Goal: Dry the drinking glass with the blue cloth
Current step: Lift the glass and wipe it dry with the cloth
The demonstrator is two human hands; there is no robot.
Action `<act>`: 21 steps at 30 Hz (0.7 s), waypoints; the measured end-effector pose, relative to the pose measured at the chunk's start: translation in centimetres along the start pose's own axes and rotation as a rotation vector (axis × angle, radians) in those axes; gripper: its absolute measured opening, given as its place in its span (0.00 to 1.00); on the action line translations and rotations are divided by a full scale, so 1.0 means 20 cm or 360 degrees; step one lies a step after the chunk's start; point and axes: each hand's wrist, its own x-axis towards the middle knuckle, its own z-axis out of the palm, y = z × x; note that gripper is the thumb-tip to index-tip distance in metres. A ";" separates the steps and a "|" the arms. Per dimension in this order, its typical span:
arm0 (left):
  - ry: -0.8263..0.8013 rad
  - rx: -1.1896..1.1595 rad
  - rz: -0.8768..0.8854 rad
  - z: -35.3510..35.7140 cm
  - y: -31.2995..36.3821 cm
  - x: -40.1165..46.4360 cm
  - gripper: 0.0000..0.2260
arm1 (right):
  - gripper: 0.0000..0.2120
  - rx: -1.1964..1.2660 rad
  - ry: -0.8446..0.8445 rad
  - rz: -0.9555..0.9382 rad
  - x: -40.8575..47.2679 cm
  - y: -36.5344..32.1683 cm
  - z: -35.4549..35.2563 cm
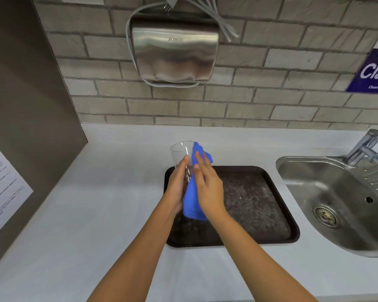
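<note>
A clear drinking glass (180, 151) is held upright above the far left corner of a dark tray (260, 205). My left hand (179, 182) grips the glass around its lower part. My right hand (207, 186) presses a blue cloth (193, 205) against the glass's right side, fingers stretched flat over the cloth. The cloth wraps from the glass's rim down below both hands, where a loose end hangs. The base of the glass is hidden by my hands and the cloth.
The tray lies on a white counter (96, 192). A steel sink (336, 203) with a tap (364, 149) is at the right. A metal hand dryer (175, 51) hangs on the brick wall. A dark side panel with a paper notice (2, 182) stands at the left.
</note>
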 end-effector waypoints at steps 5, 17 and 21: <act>0.0004 0.0082 -0.0036 0.02 0.01 -0.01 0.30 | 0.19 0.0918 -0.0115 0.1071 0.16 -0.02 -0.07; 0.0398 0.0650 0.0239 0.03 -0.02 0.03 0.23 | 0.17 0.0227 0.0061 0.0269 -0.01 0.05 0.01; 0.0286 0.0429 0.0217 -0.04 0.01 0.05 0.18 | 0.20 -0.0369 -0.0046 -0.0150 -0.12 0.08 0.07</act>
